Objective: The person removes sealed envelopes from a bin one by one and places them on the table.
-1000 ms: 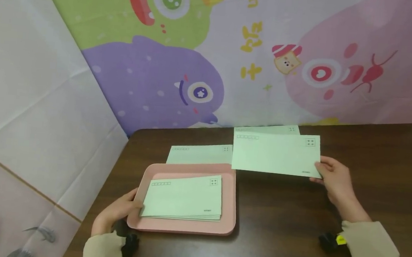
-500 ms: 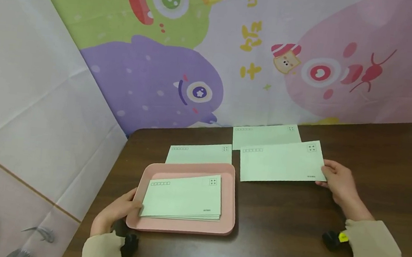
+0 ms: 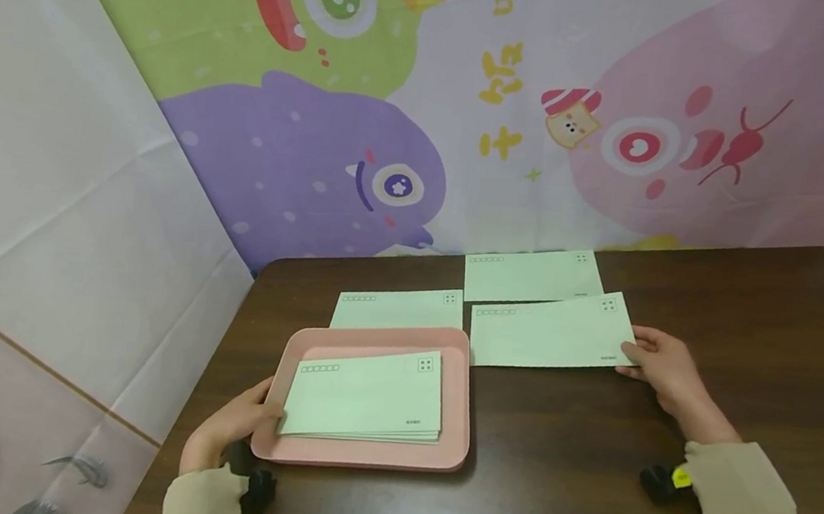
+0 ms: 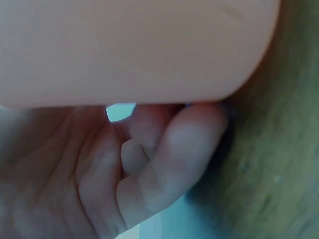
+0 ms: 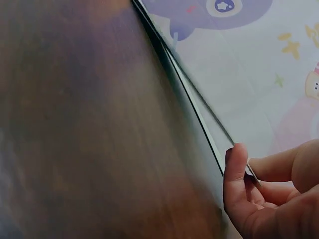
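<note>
Between the thumb and fingers of my right hand (image 3: 660, 368) is the right end of a pale green envelope (image 3: 551, 332), tilted low over the table. The right wrist view shows this right hand (image 5: 264, 191) pinching the envelope's edge. My left hand (image 3: 232, 422) grips the left rim of a pink tray (image 3: 361, 455), thumb on top; in the left wrist view curled fingers (image 4: 164, 164) lie against the tray's side. Inside the tray is a small stack of envelopes (image 3: 367, 395). Behind it lies another envelope (image 3: 399, 310), partly hidden by the tray.
One more envelope (image 3: 531, 275) lies at the back edge of the dark wooden table (image 3: 549, 456), against a cartoon-printed cloth (image 3: 493, 207). White panels (image 3: 71, 129) stand on the left.
The right hand has lowered the envelope and drawn it nearer, uncovering the one at the back edge. The left hand and tray have stayed in place.
</note>
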Tool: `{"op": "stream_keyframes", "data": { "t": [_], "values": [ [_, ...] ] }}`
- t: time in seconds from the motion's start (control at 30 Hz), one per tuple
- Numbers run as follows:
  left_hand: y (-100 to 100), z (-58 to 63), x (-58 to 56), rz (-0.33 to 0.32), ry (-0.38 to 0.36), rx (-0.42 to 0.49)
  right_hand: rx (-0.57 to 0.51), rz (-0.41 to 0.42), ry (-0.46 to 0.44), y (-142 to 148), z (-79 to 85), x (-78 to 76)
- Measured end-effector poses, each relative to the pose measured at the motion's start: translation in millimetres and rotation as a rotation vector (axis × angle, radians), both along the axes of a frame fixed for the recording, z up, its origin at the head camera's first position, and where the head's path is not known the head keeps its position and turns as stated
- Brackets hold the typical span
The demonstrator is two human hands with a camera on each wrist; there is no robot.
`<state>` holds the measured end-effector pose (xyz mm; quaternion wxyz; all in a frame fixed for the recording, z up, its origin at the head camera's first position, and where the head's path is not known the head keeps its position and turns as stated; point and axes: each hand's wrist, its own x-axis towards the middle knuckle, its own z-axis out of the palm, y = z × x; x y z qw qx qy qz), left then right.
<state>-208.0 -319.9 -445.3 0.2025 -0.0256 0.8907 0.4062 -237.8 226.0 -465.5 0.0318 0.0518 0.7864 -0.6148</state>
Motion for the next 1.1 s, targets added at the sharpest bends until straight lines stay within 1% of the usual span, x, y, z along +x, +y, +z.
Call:
{"op": "stream_keyframes", "data": {
  "t": [0.1, 0.43, 0.6, 0.67, 0.8, 0.87, 0.97, 1.1],
  "values": [
    [-0.2, 0.1, -0.2, -0.007, 0.005, 0.001, -0.018, 0.018, -0.009, -2.2, 0.3, 0.1],
    [-1.3, -0.6, 0.2, 0.02, 0.001, 0.008, -0.046, 0.034, -0.049, -5.9, -0.6, 0.2],
    [-0.9, -0.1, 0.4, 0.026, -0.004, 0.014, -0.029, 0.025, -0.064, -6.0, 0.6, -0.6],
    [-0.5, 0.1, 0.3, 0.022, -0.004, 0.014, 0.022, 0.016, -0.056, -6.1, 1.7, -0.3],
    [0.2, 0.9, 0.3, 0.013, 0.001, 0.012, 0.193, 0.017, -0.041, -6.1, 4.0, 0.7],
    [0.1, 1.5, 0.6, 0.004, 0.003, 0.017, 0.269, 0.028, -0.049, -5.8, 5.2, 1.2],
    [-0.3, 1.6, 0.7, 0.003, 0.004, 0.031, 0.34, 0.054, -0.068, -5.0, 6.6, 1.6],
    [-1.3, 0.8, 1.2, -0.001, 0.001, 0.043, 0.481, 0.069, -0.053, -3.6, 8.2, 2.0]
  ]
}}
